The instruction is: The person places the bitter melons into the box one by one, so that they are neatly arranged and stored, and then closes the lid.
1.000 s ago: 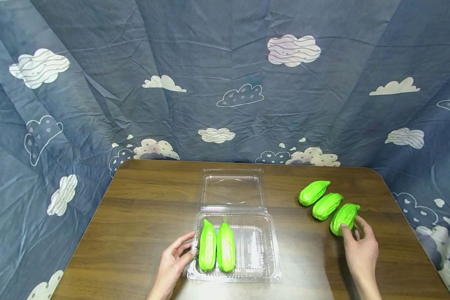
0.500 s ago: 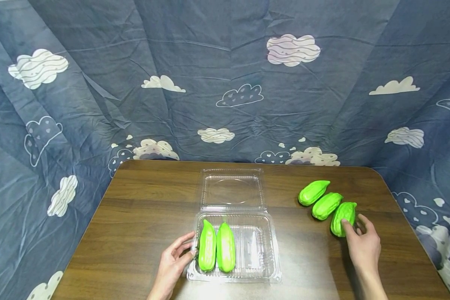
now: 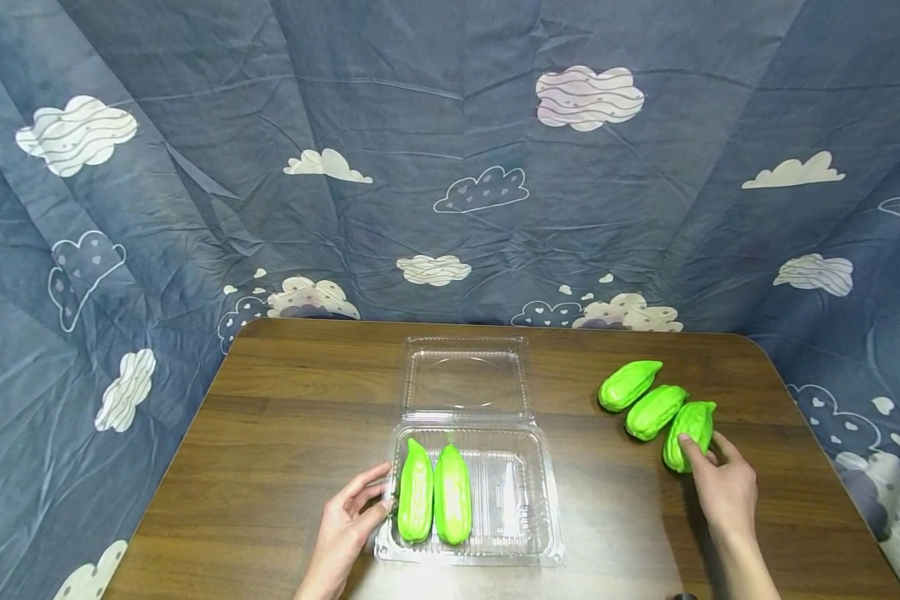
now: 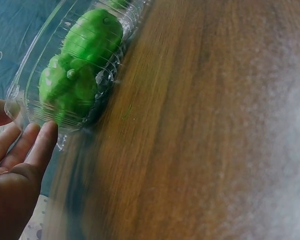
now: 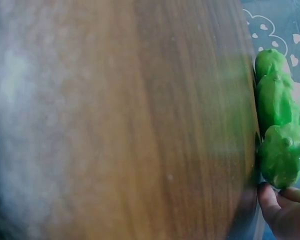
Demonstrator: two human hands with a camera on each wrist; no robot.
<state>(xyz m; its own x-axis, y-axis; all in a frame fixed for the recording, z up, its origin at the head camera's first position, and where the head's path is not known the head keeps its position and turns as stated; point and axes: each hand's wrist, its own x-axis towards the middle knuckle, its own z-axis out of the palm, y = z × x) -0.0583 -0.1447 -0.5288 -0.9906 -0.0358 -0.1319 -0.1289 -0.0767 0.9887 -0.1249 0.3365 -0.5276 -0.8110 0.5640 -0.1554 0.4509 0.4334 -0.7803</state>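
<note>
At the right, my right hand [image 3: 726, 492] grips the nearest of 3 bright green bitter melons, the held bitter melon [image 3: 687, 437], with the thumb on top and fingers along its right side. It lies on the table beside a middle bitter melon [image 3: 656, 412] and a far bitter melon [image 3: 630, 385]. My left hand [image 3: 348, 521] holds the left edge of a clear plastic container [image 3: 510, 556], fingertips against its wall. Inside, along the left, lie two more bitter melons, the left melon [image 3: 416, 492] and the right melon [image 3: 452, 494]. Through the wall, the left wrist view shows melon ends [image 4: 67, 87].
The container's hinged lid [image 3: 465, 383] lies flat open behind its base. A brown wooden table [image 3: 292, 417] carries everything, with a blue cloud-print cloth [image 3: 390, 225] hanging behind. A small dark thing [image 3: 685, 597] shows at the bottom frame edge.
My right thumb has moved onto the nearest bitter melon's top, and that melon has shifted slightly up towards the middle one. The left hand and container have stayed put.
</note>
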